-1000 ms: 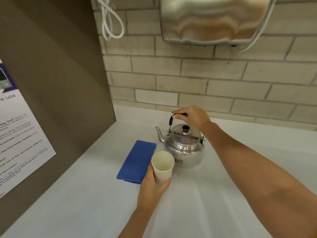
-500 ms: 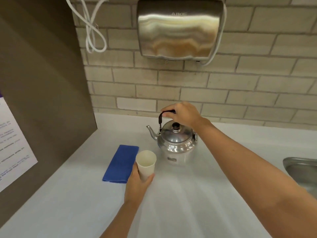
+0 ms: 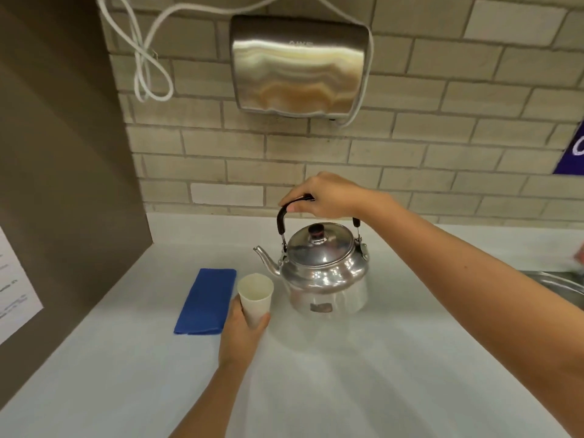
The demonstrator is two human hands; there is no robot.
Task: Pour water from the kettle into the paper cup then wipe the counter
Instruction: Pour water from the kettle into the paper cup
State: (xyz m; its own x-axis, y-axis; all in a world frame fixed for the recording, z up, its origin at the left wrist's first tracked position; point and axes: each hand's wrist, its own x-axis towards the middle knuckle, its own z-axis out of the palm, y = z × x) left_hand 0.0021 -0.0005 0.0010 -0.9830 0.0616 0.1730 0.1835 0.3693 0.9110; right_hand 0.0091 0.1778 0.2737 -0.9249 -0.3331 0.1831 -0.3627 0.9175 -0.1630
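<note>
Apparently empty paper cup (image 3: 255,295), lidded kettle (image 3: 324,273)

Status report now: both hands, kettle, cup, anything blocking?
Right hand shut on kettle handle. Left hand holds paper cup, beside spout. No pour visible. Blue cloth lies folded left of cup; nothing blocking.

Kettle (image 3: 324,273): raised off the counter (image 3: 347,374) by the right hand (image 3: 325,197) on its handle; a second ago it stood on the surface. Paper cup (image 3: 255,298): tilted slightly by the left hand (image 3: 241,336), now nearer under the spout (image 3: 265,259).
</note>
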